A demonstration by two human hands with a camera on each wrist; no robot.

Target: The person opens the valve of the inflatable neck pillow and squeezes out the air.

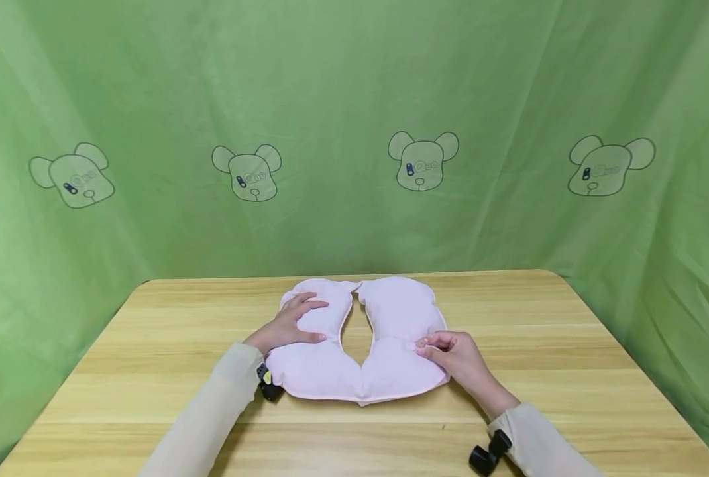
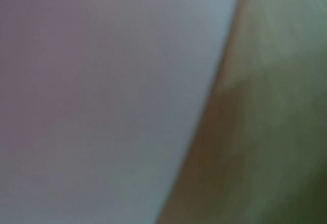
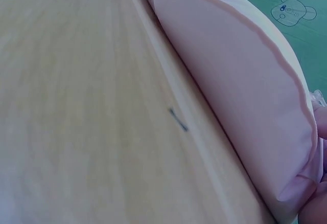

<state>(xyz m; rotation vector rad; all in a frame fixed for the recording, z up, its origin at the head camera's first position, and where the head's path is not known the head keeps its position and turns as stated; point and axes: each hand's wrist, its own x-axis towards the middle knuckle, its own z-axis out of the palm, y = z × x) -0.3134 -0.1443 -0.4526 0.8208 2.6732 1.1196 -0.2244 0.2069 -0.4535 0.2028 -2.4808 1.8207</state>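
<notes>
A puffy pink inflatable pillow [image 1: 399,308] lies on the table, with a long pointed gap through its middle. Fingers spread, my left hand [image 1: 289,324] rests on the pillow's left side. On the right side, my right hand [image 1: 458,358] pinches a small clear valve [image 1: 417,345] with thumb and fingertips. The right wrist view catches the pillow's seamed edge [image 3: 286,55], a bit of clear plastic [image 3: 318,97] and part of my fingers [image 3: 321,121]. Up close and blurred, the pillow [image 2: 102,101] fills most of the left wrist view.
The wood-grain table [image 1: 152,371] reaches back to a green curtain [image 1: 342,79] printed with bear heads. A small dark mark [image 3: 178,119] shows on the tabletop near the pillow's front edge. Black cameras [image 1: 490,454] are strapped at both wrists.
</notes>
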